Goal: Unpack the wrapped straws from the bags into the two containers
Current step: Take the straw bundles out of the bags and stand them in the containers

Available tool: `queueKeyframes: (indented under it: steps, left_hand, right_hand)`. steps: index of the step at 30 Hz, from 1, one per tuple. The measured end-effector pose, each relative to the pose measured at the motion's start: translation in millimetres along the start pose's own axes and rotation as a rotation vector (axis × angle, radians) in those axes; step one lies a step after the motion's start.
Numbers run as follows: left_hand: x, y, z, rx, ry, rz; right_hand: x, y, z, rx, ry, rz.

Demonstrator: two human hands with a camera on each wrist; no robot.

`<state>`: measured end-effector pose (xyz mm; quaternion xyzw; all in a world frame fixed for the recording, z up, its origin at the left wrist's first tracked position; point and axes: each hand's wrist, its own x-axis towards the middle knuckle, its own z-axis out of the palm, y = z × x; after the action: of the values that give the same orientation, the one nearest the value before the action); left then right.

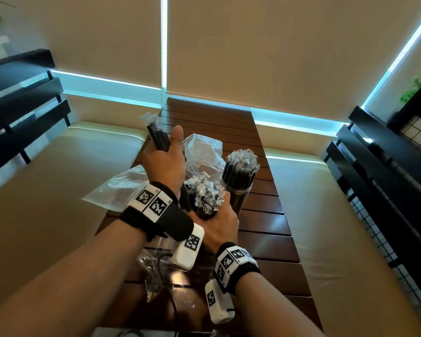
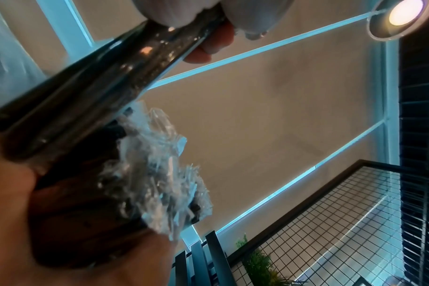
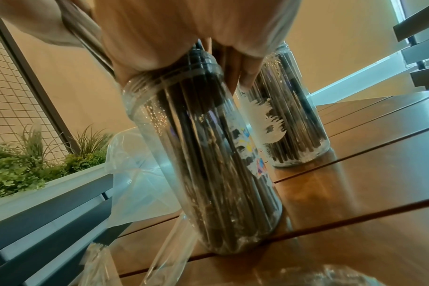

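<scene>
My left hand (image 1: 162, 154) is raised over the table, thumb up, and grips a small bundle of black wrapped straws (image 1: 156, 135) (image 2: 98, 77) that points away and to the left. My right hand (image 1: 219, 222) (image 3: 159, 38) holds the near clear container (image 1: 204, 210) (image 3: 208, 154) around its neck. That container stands on the table, packed with black straws whose crinkled wrapper tops (image 1: 204, 190) (image 2: 157, 174) stick out. The far container (image 1: 240, 181) (image 3: 296, 120) stands just behind it, also full of straws.
Clear plastic bags lie around the containers: one behind (image 1: 202, 152), one to the left (image 1: 117, 188) (image 3: 140, 174), one near me (image 1: 156, 271). The narrow slatted wooden table (image 1: 272, 244) runs between two cream bench cushions (image 1: 58, 190). Dark railings and plants line both sides.
</scene>
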<state>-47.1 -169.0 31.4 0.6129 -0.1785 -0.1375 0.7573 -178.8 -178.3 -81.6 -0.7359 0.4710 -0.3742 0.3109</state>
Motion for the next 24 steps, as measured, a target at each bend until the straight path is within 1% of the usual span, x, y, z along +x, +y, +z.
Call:
queueKeyframes:
  steps: [2, 5, 8, 12, 18, 21, 24]
  left_hand:
    - [-7, 0, -1, 0.017, -0.017, 0.043]
    - [-11, -1, 0, 0.039, -0.001, 0.058]
    - [-16, -4, 2, 0.095, -0.004, 0.081]
    - [-20, -8, 2, 0.160, -0.038, 0.123]
    - [-28, -12, 8, 0.237, -0.106, 0.186]
    - [-36, -19, 8, 0.258, -0.193, 0.246]
    - [-33, -26, 9, 0.288, -0.229, 0.254]
  right_hand:
    - [0, 1, -2, 0.028, -0.009, -0.010]
    - [2, 2, -9, 0.088, -0.088, -0.013]
    - [3, 0, -12, 0.088, -0.154, -0.013]
    - [1, -5, -11, 0.080, -0.099, -0.011]
    - [1, -3, -8, -0.057, -0.005, -0.020]
    - [1, -1, -7, -0.045, -0.004, -0.010]
    - [2, 1, -9, -0.027, -0.027, -0.006]
